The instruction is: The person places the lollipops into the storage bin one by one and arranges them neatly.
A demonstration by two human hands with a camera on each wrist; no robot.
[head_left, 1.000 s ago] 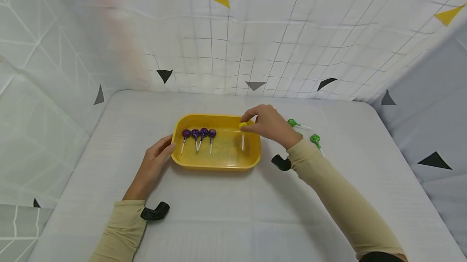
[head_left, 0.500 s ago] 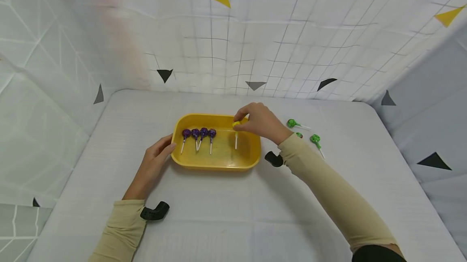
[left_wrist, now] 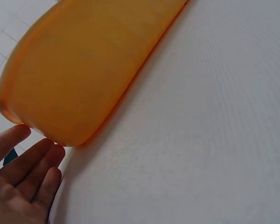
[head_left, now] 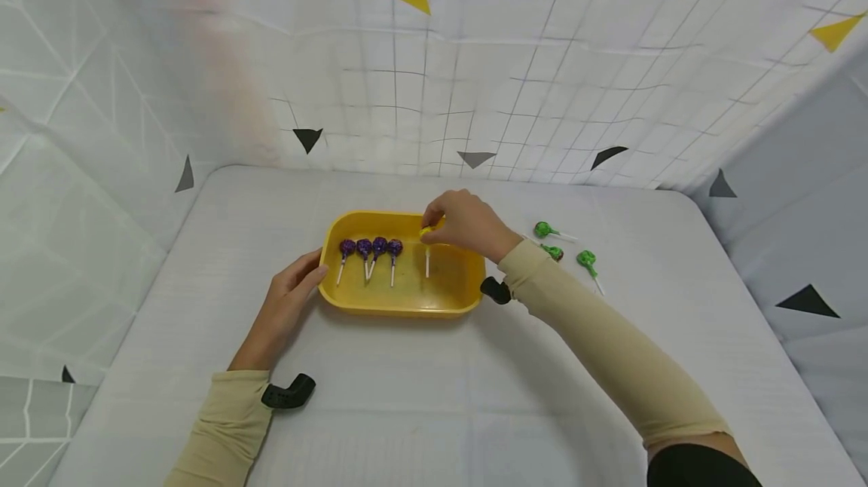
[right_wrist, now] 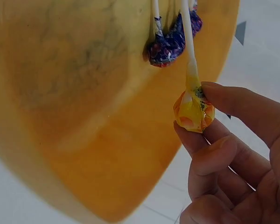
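Observation:
A yellow plastic tray sits on the white-covered table. My left hand holds its left end, thumb at the rim and fingertips against the outer wall in the left wrist view. Over the right half of the tray, my right hand pinches a yellow-wrapped lollipop by its wrapped head, white stick pointing toward the near side of the tray. Several purple-wrapped lollipops lie side by side in the tray's left half, sticks toward the near wall.
Green-wrapped lollipops lie on the table right of the tray: one toward the back, one beside the right sleeve, and one farther right. A patterned white cloth wall rises behind the table.
My right hand has moved left over the tray with the yellow lollipop, closer to the purple ones. The green lollipop by the sleeve shows more now. My left hand stays put.

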